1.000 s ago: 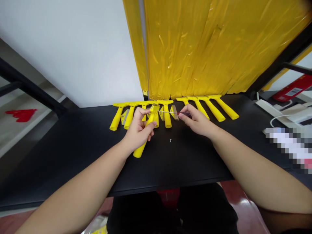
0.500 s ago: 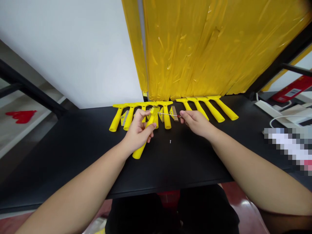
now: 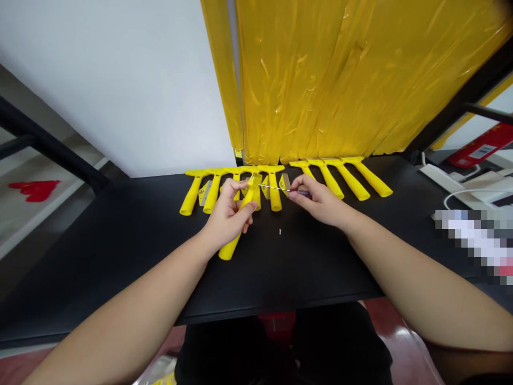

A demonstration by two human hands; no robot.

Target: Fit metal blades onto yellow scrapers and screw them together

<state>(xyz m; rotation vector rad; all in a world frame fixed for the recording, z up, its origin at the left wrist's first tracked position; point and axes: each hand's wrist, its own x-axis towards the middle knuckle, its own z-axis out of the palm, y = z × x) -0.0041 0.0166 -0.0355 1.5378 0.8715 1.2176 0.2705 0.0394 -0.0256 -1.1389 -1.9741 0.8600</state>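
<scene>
Over the black surface point(image 3: 280, 272), yellow scraper point(image 3: 248, 200) clamped firmly in the left hand point(image 3: 228, 216), head up and steady; thin screwdriver point(image 3: 276, 187) pinched in the right hand point(image 3: 318, 200), shaft level, tip at the scraper head.

We see smooth, faintly glossy yellow plastic in the scraper handle point(image 3: 229, 248) gripped in the left fingers point(image 3: 232, 187). From the right fingers point(image 3: 298, 194) runs a thin, bright metal screwdriver shaft point(image 3: 276, 187). Just past those fingers sits a dull metal blade point(image 3: 284, 184). Under the fingers lies a matt black tabletop point(image 3: 120, 267); far beyond them hangs glossy, wrinkled yellow plastic film point(image 3: 320, 80).
</scene>
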